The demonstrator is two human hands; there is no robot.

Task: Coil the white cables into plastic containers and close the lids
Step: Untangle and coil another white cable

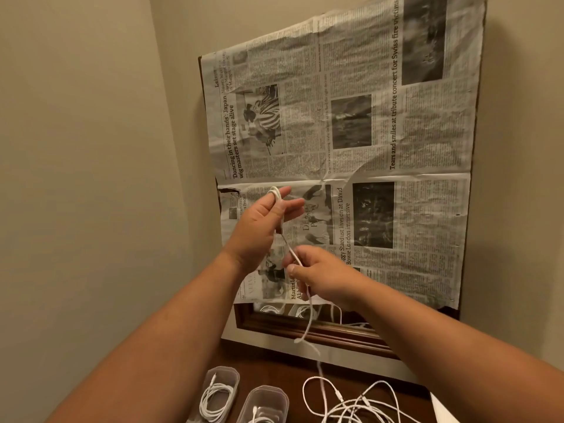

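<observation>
Left edge: a plain beige wall (91, 148) meets a second wall in a corner.

Lower left: a clear plastic container (220, 392) stands open-topped on the dark wooden table (274, 369) with a coiled cable (215, 403) inside. Just to its right, a second container (265, 403) is cut off by the bottom edge. It holds white cable too, only partly visible.

The left forearm rises from the lower left. The left hand (261, 230) is raised with its back toward the camera and its fingers straight and fanned upward. Loops of the white cable (308, 319) sit over one raised finger. The thumb is hidden, so any thumb contact with the cable cannot be confirmed.

The cable runs down and right from those loops to the right hand (326, 274), which is lower and just beside the left. Thumb and forefinger are pressed together, pinching the cable. Its remaining fingers are hidden behind the hand. Below the pinch the cable hangs blurred and drops to the table.

Lower centre-right: a tangle of loose cables (357, 403) lies on the table, cut off at the bottom edge.

Behind the hands, crumpled newspaper (366, 132) covers a wood-framed mirror (305, 326). Only a bottom strip of glass shows, reflecting white cables.

Lower right corner: a white object (442, 407) is cut off and cannot be identified.
</observation>
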